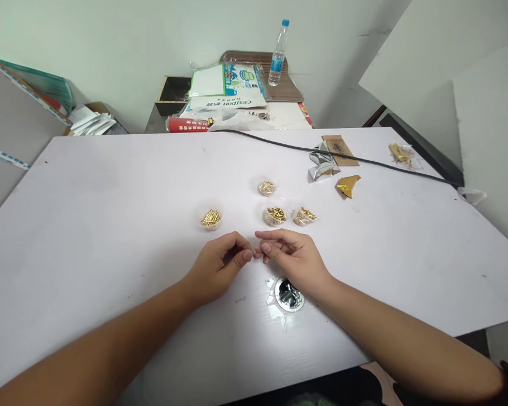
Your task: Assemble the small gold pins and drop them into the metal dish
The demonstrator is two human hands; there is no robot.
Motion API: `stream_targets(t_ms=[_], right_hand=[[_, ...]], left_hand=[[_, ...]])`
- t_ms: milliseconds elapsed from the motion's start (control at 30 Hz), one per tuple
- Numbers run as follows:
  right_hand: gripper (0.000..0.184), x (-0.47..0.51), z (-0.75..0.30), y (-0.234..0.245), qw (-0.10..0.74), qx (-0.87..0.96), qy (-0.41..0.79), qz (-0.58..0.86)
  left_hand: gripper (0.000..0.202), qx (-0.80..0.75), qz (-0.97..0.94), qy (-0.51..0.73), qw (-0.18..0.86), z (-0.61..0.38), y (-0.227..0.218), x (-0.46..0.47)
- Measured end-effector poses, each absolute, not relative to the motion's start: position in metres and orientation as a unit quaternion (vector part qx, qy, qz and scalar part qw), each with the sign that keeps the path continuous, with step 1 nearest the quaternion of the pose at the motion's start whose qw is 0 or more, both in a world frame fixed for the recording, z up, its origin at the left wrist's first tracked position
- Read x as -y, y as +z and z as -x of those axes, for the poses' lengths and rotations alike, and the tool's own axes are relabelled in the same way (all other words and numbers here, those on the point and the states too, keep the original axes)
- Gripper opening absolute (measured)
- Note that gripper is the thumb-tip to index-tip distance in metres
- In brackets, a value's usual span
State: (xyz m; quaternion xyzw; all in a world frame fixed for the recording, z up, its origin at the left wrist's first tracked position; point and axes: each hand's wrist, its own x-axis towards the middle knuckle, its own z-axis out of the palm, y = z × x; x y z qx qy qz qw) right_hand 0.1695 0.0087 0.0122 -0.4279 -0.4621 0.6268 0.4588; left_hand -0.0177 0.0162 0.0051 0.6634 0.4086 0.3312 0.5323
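My left hand (220, 268) and my right hand (290, 254) rest on the white table (110, 214), fingertips pinched and meeting at the middle. Whatever lies between the fingertips is too small to make out. Just beyond the hands stand several small clear cups of gold pins: one at the left (210, 219), one in the middle (275, 215), one to its right (305, 216), one farther back (267, 188). A round metal-rimmed hole (289, 294) sits in the table under my right wrist.
A black cable (364, 160) runs across the far right of the table. Near it lie crumpled silver foil (322, 166), a brown card (340, 150) and gold foil pieces (348, 185). Behind the table are papers (226, 90) and a water bottle (278, 53).
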Motion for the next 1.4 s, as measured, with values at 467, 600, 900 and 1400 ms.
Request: stream_targets(t_ms=[467, 600, 900, 1400], right_hand=[[0.025, -0.005, -0.167, 0.009, 0.44, 0.396, 0.66, 0.463], [0.026, -0.003, -0.166, 0.009, 0.429, 0.382, 0.671, 0.469], [0.029, -0.003, -0.159, 0.013, 0.438, 0.351, 0.686, 0.462], [0.033, 0.005, -0.151, 0.011, 0.439, 0.34, 0.701, 0.447]], left_hand=[[0.021, -0.447, -0.641, 0.351, 0.517, 0.013, 0.009, -0.014], [0.019, -0.423, -0.628, 0.365, 0.542, 0.013, 0.008, -0.014], [0.02, -0.409, -0.638, 0.357, 0.546, 0.013, 0.006, -0.012], [0.019, -0.382, -0.64, 0.375, 0.552, 0.01, 0.007, -0.01]])
